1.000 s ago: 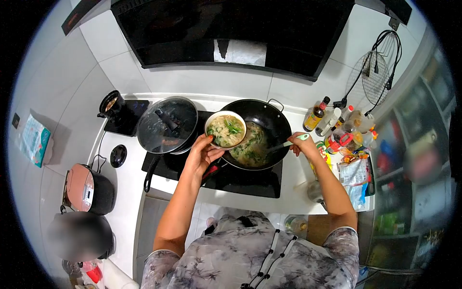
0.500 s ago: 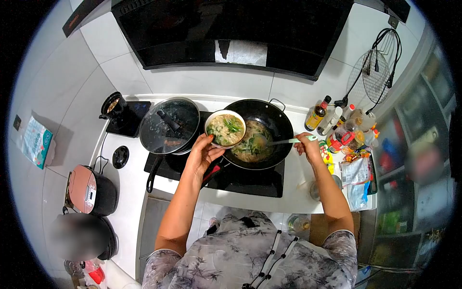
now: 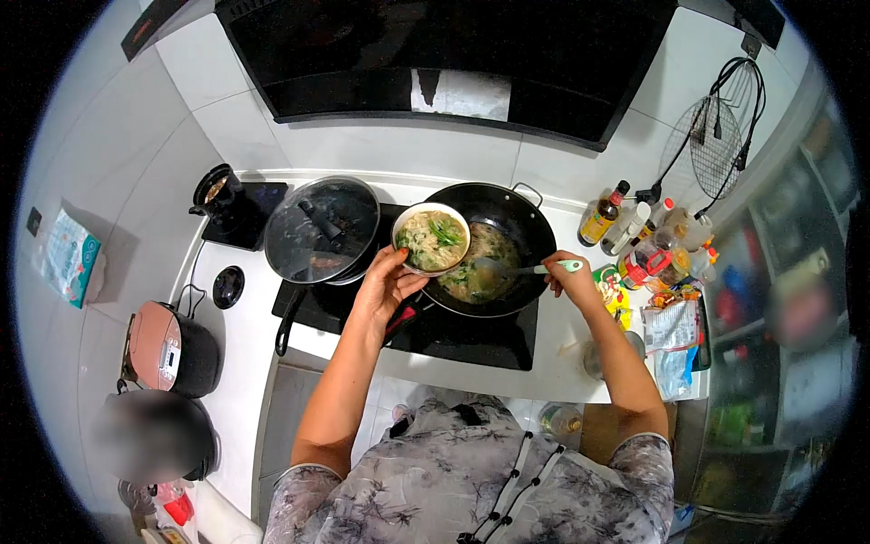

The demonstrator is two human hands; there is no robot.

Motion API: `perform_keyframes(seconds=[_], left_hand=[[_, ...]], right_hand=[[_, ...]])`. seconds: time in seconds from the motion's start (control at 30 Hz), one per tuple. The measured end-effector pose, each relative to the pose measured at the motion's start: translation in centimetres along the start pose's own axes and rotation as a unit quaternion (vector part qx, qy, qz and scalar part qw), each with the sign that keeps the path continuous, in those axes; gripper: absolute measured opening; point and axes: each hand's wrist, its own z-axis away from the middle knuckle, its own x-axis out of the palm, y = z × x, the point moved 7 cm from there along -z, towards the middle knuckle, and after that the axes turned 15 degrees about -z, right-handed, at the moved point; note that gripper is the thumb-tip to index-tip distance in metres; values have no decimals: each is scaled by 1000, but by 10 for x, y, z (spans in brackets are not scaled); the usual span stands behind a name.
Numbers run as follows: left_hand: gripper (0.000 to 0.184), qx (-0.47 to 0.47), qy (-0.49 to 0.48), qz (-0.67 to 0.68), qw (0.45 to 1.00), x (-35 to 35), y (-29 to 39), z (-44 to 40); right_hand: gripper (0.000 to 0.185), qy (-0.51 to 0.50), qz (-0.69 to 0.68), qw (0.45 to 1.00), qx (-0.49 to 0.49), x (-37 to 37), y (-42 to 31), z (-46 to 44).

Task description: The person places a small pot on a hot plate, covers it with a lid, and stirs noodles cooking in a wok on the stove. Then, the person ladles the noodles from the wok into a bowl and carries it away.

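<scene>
My left hand [image 3: 390, 283] grips a white bowl [image 3: 431, 239] by its side and holds it over the left part of a black wok [image 3: 526, 214]. Soup with pale shreds and green leaves fills the bowl. More of the same soup [image 3: 485, 283] lies in the wok. My right hand [image 3: 570, 275] is closed round the pale green handle of a ladle [image 3: 535, 269], whose grey head rests in the soup. The wok stands on the right of a black cooktop [image 3: 471, 344]; its handle is partly hidden behind my left hand.
Left of the wok stands a pan with a glass lid [image 3: 323, 231], its handle pointing toward me. Bottles [image 3: 603, 214], jars and packets [image 3: 671, 325] crowd the right counter. A pink and black rice cooker [image 3: 172, 349] is at the left. A range hood [image 3: 435, 63] hangs above.
The ladle has shifted slightly left in the wok, and my right hand has come a little left with it. The bowl stays held over the wok. The whole view has shifted slightly.
</scene>
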Motion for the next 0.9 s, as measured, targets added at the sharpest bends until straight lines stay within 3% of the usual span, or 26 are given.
perform_keyframes(seconds=[0.13, 0.2, 0.27, 0.33, 0.37, 0.53, 0.6, 0.67, 0.77, 0.9], left_hand=[[45, 9, -2, 1, 1000, -1, 0, -2], [44, 4, -5, -3, 1000, 0, 0, -2], [44, 2, -4, -4, 1000, 1, 0, -2], [42, -1, -4, -2, 1000, 1, 0, -2], [42, -1, -3, -2, 1000, 2, 0, -1], [38, 5, 4, 4, 1000, 1, 3, 3], [37, 5, 6, 7, 1000, 0, 2, 2], [36, 7, 10, 11, 1000, -3, 2, 1], [36, 2, 17, 9, 1000, -7, 1, 2], [37, 5, 19, 11, 1000, -10, 2, 2]], right_hand=[[11, -50, 137, 988, -46, 36, -14, 7], [11, -130, 240, 918, -289, 68, -40, 19], [14, -148, 278, 918, -242, 85, -37, 23], [15, -229, 370, 845, -310, 113, -32, 37], [16, -252, 372, 834, -320, 123, -30, 42], [13, -238, 325, 849, -341, 127, -42, 30], [11, -125, 205, 969, -48, 93, -21, -1], [13, -95, 140, 985, -37, 71, -3, -25], [16, -40, -48, 996, 63, 48, 17, -41], [13, -15, -112, 990, 89, 29, 33, -42]])
